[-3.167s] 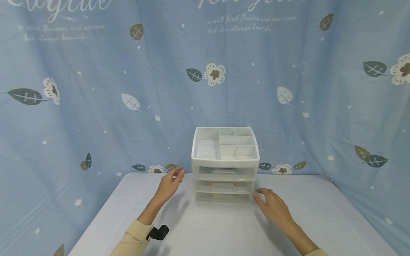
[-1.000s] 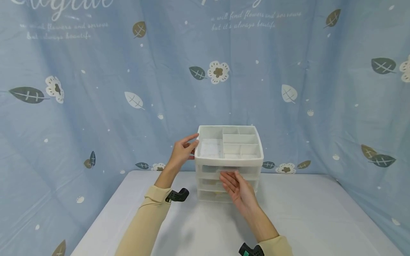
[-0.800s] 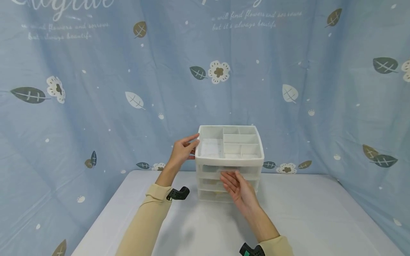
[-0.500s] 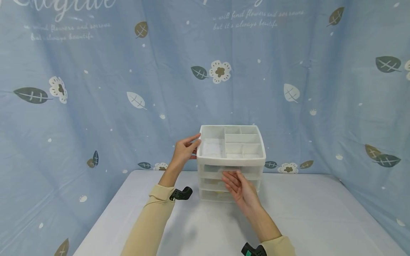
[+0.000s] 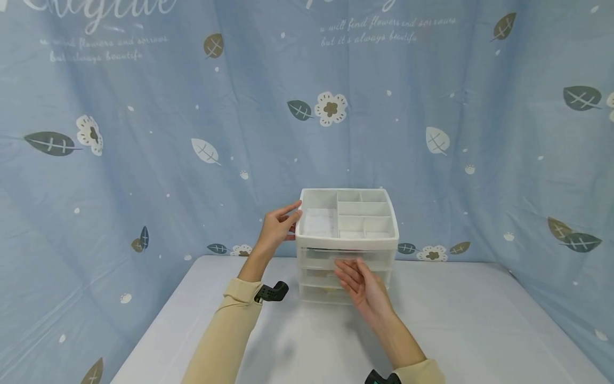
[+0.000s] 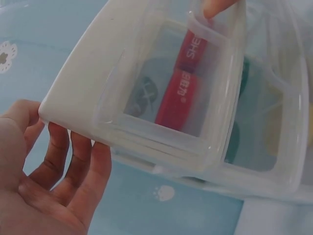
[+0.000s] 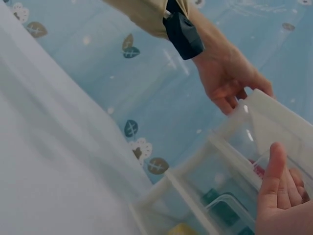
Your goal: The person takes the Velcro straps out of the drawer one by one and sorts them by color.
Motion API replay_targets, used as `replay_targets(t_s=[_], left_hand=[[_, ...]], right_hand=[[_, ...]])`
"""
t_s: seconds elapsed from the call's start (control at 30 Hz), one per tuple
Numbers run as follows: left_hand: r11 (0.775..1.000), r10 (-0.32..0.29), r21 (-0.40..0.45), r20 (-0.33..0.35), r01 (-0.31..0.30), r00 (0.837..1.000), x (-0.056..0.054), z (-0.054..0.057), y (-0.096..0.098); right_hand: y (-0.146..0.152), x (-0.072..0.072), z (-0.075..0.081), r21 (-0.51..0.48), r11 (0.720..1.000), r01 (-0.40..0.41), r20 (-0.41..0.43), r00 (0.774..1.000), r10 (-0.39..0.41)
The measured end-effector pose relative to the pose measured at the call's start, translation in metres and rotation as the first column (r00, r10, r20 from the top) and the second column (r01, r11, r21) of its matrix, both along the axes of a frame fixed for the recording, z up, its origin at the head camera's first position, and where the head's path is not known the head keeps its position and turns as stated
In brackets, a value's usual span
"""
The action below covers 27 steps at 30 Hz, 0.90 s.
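A white plastic drawer unit (image 5: 347,244) with clear drawers stands on the table. My left hand (image 5: 274,229) holds its upper left side, thumb at the rim and fingers bent against the side wall. My right hand (image 5: 366,290) is palm up at the top drawer (image 5: 316,260), its fingers hooked at the drawer's handle (image 6: 210,27). The top drawer sits a little forward of the frame. Through its front, the left wrist view shows red items (image 6: 178,100) with white lettering. Something green (image 7: 222,210) shows in the middle drawer and something yellow (image 7: 182,229) in the bottom one.
The unit's top tray (image 5: 320,221) has several compartments. A white cloth (image 5: 460,320) covers the table. Behind it hangs a blue curtain (image 5: 249,106) with flowers and leaves. Each wrist wears a black camera, the left camera (image 5: 272,291) near the sleeve cuff.
Both hands have come from beside the unit onto it, the left to its side, the right to the top drawer's handle. Just now the top drawer has slid slightly forward.
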<state>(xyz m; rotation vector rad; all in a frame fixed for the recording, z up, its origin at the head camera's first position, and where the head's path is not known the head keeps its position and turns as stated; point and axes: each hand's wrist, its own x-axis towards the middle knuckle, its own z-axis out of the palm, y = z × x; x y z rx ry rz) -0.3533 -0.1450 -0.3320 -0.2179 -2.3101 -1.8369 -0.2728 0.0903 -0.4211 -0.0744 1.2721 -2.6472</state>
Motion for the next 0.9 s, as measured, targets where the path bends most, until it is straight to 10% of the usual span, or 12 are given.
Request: replay_targets(t_s=[0.9], left_hand=[[1.0,-0.014,-0.003,0.011,0.014,1.0,-0.002,-0.001,-0.002]], right_hand=[[-0.001,0.048,0.004,0.094,0.995,-0.019,0.068,0.998,0.013]])
